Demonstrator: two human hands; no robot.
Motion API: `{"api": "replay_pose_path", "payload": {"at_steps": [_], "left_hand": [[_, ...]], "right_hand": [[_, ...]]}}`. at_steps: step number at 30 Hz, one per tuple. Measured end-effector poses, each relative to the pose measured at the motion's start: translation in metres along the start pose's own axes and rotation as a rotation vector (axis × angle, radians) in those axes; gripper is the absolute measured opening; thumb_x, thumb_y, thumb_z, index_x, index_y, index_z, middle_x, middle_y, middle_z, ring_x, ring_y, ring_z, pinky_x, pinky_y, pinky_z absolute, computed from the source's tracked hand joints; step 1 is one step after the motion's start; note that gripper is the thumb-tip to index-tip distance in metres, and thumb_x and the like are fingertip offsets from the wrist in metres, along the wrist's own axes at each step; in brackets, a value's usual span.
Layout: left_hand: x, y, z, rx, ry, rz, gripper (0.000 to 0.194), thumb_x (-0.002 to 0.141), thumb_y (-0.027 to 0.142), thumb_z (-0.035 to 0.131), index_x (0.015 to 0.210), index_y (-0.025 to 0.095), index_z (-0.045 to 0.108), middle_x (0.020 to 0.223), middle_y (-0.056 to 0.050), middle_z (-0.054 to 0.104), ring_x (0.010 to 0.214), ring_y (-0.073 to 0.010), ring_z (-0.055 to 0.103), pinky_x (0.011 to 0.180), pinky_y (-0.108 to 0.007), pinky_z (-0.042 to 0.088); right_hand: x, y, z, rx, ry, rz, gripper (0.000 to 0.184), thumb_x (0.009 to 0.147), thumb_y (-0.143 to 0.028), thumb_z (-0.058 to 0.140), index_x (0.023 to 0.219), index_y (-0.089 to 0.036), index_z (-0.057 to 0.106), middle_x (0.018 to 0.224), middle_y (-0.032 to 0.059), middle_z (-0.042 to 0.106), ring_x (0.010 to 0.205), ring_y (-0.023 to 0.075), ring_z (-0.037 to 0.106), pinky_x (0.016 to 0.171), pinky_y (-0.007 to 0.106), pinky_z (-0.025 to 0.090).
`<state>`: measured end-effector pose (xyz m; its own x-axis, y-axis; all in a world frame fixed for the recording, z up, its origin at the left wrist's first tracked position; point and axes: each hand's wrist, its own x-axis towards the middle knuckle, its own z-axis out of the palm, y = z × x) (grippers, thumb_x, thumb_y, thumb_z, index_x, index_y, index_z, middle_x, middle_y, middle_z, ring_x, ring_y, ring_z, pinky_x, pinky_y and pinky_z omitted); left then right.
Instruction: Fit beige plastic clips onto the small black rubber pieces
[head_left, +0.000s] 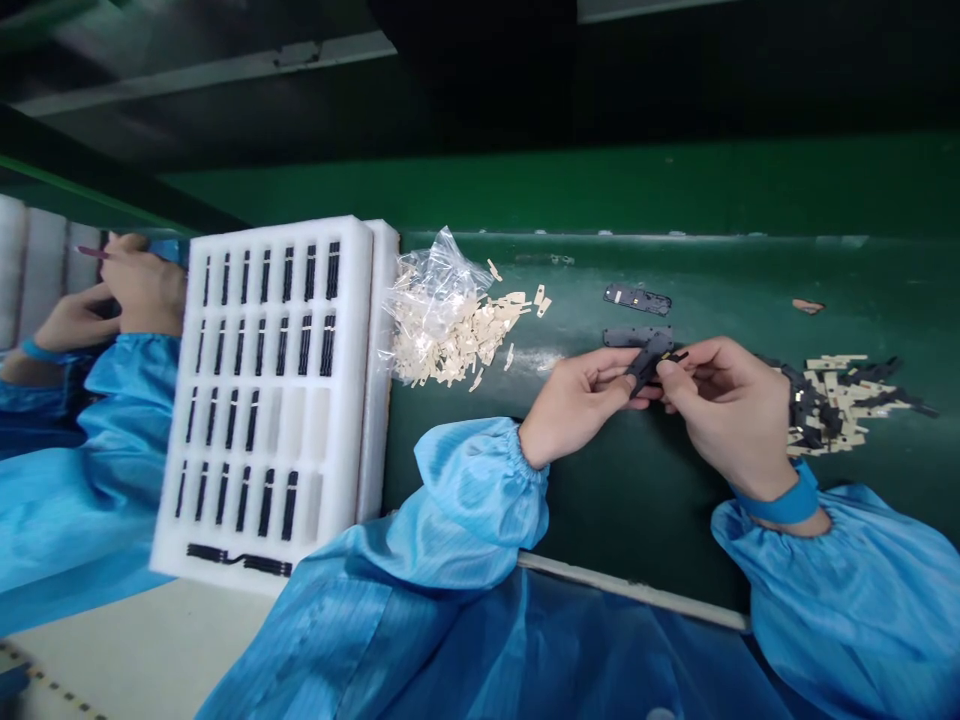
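My left hand (577,405) and my right hand (727,415) meet at the middle of the green mat (600,500). Between their fingers is a narrow black plastic part (649,365), gripped from both sides. A tiny dark piece (676,357) shows at my right fingertips, partly hidden. Beyond my right hand lies a heap of beige strips and black parts (840,405). Two more black plastic parts (637,298) (637,337) rest just above my hands, and the lower one nearly touches my left fingers.
A white foam tray (270,400) holds rows of black parts, and a clear plastic bag (435,300) spills beige pieces beside it. A co-worker's hands (139,290) hold a thin pink-tipped item beyond the tray. A blue wrist strap (780,500) circles my right wrist.
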<state>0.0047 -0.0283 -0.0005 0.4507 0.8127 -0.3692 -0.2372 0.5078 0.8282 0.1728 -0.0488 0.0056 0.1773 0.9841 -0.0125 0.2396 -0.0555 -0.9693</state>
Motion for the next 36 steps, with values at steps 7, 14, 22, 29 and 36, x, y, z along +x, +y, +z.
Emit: {"api": "replay_pose_path", "payload": {"at_steps": [7, 14, 22, 29, 36], "left_hand": [[-0.0022, 0.0072, 0.0030, 0.008, 0.016, -0.002, 0.035, 0.086, 0.026, 0.075, 0.118, 0.013, 0.072, 0.116, -0.012, 0.077, 0.096, -0.0207, 0.078, 0.093, -0.034, 0.062], [-0.0023, 0.0056, 0.0032, 0.002, 0.022, 0.000, 0.033, 0.087, 0.022, 0.073, 0.119, 0.014, 0.072, 0.116, -0.010, 0.077, 0.098, -0.0207, 0.077, 0.094, -0.034, 0.062], [-0.0020, 0.0059, 0.0033, 0.012, 0.037, -0.001, 0.033, 0.088, 0.020, 0.072, 0.120, 0.013, 0.072, 0.117, -0.010, 0.077, 0.099, -0.0205, 0.077, 0.093, -0.034, 0.062], [-0.0020, 0.0045, 0.0035, 0.012, 0.033, 0.010, 0.034, 0.087, 0.024, 0.074, 0.119, 0.014, 0.072, 0.115, -0.010, 0.078, 0.100, -0.0211, 0.077, 0.094, -0.035, 0.062], [-0.0019, 0.0027, 0.0032, 0.011, 0.033, 0.008, 0.035, 0.086, 0.025, 0.075, 0.120, 0.014, 0.072, 0.115, -0.011, 0.078, 0.101, -0.0218, 0.077, 0.095, -0.035, 0.061]], "right_hand": [[-0.0001, 0.0029, -0.0017, 0.005, -0.007, 0.003, 0.012, 0.086, -0.025, 0.076, 0.082, -0.023, 0.065, 0.066, -0.0008, 0.066, 0.053, 0.0144, 0.062, 0.049, 0.026, 0.053], [0.0000, 0.0022, -0.0004, 0.006, -0.006, -0.007, 0.013, 0.085, -0.026, 0.077, 0.082, -0.023, 0.065, 0.066, -0.0011, 0.066, 0.054, 0.0151, 0.063, 0.050, 0.026, 0.053], [-0.0001, 0.0032, 0.0001, -0.003, -0.007, -0.023, 0.015, 0.086, -0.030, 0.077, 0.082, -0.023, 0.065, 0.065, -0.0015, 0.065, 0.053, 0.0141, 0.062, 0.050, 0.026, 0.053], [-0.0007, 0.0040, -0.0002, -0.005, -0.004, -0.004, 0.012, 0.086, -0.026, 0.075, 0.083, -0.023, 0.064, 0.066, -0.0016, 0.066, 0.053, 0.0139, 0.062, 0.050, 0.025, 0.052], [-0.0006, 0.0026, -0.0004, -0.022, -0.003, -0.001, 0.011, 0.086, -0.024, 0.075, 0.083, -0.023, 0.064, 0.066, -0.0020, 0.065, 0.053, 0.0132, 0.061, 0.050, 0.025, 0.052]]}}
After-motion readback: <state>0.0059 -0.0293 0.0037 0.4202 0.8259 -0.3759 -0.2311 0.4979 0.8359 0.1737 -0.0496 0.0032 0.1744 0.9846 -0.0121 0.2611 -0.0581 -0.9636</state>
